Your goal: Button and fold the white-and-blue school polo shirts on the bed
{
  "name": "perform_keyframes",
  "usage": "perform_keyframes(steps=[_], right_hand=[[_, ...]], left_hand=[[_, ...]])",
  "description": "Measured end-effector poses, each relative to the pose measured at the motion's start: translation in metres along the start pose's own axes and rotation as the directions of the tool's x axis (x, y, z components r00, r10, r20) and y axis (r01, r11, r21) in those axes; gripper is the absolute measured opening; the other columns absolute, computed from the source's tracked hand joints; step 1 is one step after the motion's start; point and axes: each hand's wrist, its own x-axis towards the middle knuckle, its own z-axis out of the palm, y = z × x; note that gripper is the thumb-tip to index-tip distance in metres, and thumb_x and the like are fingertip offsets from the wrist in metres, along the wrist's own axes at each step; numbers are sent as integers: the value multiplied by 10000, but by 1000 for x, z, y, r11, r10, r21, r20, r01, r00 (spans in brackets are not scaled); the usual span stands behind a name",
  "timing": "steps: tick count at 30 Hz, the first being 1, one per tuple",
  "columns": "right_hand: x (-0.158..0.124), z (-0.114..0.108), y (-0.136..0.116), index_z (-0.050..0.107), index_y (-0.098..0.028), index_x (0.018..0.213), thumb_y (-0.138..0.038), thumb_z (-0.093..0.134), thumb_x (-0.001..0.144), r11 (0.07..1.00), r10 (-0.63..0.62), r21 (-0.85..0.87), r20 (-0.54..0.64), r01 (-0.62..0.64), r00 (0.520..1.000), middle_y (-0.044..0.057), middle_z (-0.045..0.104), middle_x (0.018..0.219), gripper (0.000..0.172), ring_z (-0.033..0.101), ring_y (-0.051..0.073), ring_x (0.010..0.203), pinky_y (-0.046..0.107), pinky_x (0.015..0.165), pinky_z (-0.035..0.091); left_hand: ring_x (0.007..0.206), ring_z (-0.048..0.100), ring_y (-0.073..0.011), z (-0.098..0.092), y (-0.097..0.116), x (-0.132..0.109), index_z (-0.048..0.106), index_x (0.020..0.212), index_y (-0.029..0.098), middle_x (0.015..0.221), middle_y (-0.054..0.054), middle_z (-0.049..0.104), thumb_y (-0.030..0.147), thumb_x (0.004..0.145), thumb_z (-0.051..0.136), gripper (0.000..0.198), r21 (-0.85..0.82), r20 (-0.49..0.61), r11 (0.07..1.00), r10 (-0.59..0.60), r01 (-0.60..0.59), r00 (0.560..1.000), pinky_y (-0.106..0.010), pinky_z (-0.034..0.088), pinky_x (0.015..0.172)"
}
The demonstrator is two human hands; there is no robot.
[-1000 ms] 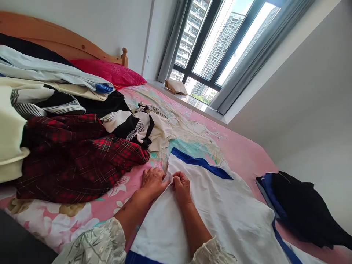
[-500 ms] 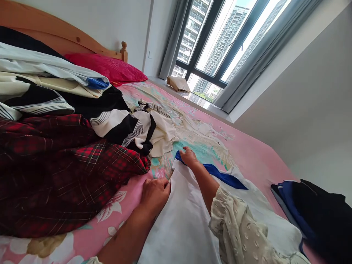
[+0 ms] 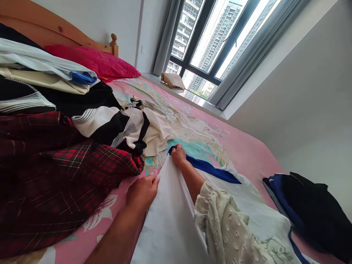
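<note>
A white shirt with blue trim [image 3: 170, 209] lies on the bed in front of me, its near part pulled into a long fold. My left hand [image 3: 144, 190] is closed on the left edge of the white cloth. Farther up, my right hand [image 3: 179, 156] grips the blue-trimmed end, fingers bent over it. A strip of blue trim [image 3: 214, 169] runs from that hand to the right, and the rest of the white cloth spreads under my right sleeve. Left of my left hand lies a dark red plaid garment [image 3: 68, 183], apart from the shirt.
A black, white and cream garment [image 3: 123, 126] lies crumpled beyond my hands. More clothes [image 3: 44, 66] are heaped at the left, before a red pillow [image 3: 96, 62]. Dark folded clothes [image 3: 308, 205] sit at the bed's right edge. A paper bag [image 3: 172, 80] rests on the windowsill.
My right hand has closed over the blue-trimmed end, and the trim is drawn straighter. The cloth between my hands looks smoother. The view has shifted slightly.
</note>
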Motion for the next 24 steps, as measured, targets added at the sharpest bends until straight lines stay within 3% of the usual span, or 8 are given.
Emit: perform_keyframes(steps=[2, 4, 7, 11, 13, 16, 20, 24], right_hand=[[-2, 4, -3, 584, -167, 1028, -194, 567, 801, 1000, -18, -18, 39, 19, 999, 12, 618, 756, 229, 576, 153, 718, 289, 725, 453], [2, -10, 2, 606, -197, 1023, -221, 582, 779, 999, -32, -41, 41, 34, 999, -11, 628, 729, 247, 578, 136, 693, 258, 707, 453], [9, -67, 32, 653, -211, 945, -276, 503, 823, 992, 0, -122, -35, -4, 999, 7, 655, 776, 204, 598, 140, 742, 252, 738, 447], [10, -157, 97, 662, -150, 949, -242, 442, 838, 940, 149, -277, -183, -196, 972, 120, 663, 918, 263, 602, 233, 922, 335, 821, 426], [8, -183, 125, 653, -158, 1002, -224, 458, 834, 918, 183, -325, -160, -227, 970, 127, 653, 1010, 266, 579, 242, 994, 345, 851, 412], [5, -190, 148, 669, -223, 989, -193, 582, 761, 916, 200, -360, 24, -178, 980, 50, 656, 1043, 246, 572, 192, 1006, 280, 861, 406], [-1, -184, 157, 694, -221, 789, -181, 770, 548, 904, 314, -377, 260, -203, 913, -5, 665, 792, 255, 608, 172, 789, 264, 745, 451], [-4, -199, 160, 648, -173, 650, -132, 770, 538, 877, 430, -334, 223, -345, 875, 2, 602, 622, 170, 610, 196, 694, 308, 677, 475]], left_hand=[[771, 631, -226, -2, 1, 0, 637, 779, 223, 820, -70, 705, 466, 902, 288, 443, 32, 24, 999, 19, -20, 1000, -279, 296, 558], [809, 644, -246, -2, 1, -1, 645, 889, 232, 854, -72, 712, 512, 878, 320, 429, 37, 51, 999, 35, -37, 998, -285, 327, 580], [860, 651, -248, 2, -1, 0, 615, 1091, 255, 944, -62, 720, 452, 839, 401, 384, 35, 62, 998, 50, -52, 997, -287, 371, 617], [913, 650, -276, 9, -3, 2, 582, 1202, 281, 1060, -72, 705, 412, 850, 358, 437, 93, 44, 995, 32, -36, 999, -320, 417, 671], [924, 649, -290, 10, -1, 3, 575, 1214, 296, 1073, -72, 701, 411, 851, 349, 442, 119, 44, 993, 16, -21, 999, -340, 426, 690], [941, 646, -297, 9, 3, 2, 581, 1201, 306, 1077, -60, 700, 402, 850, 339, 437, 133, 44, 991, 8, -14, 999, -354, 432, 709], [964, 641, -283, 8, 5, 1, 572, 1208, 325, 1114, -26, 692, 406, 841, 343, 440, 129, 46, 991, -26, 20, 999, -351, 433, 732], [970, 638, -285, 11, 2, 3, 579, 1200, 324, 1119, -22, 690, 423, 835, 349, 443, 108, 29, 994, -17, 14, 999, -354, 436, 735]])
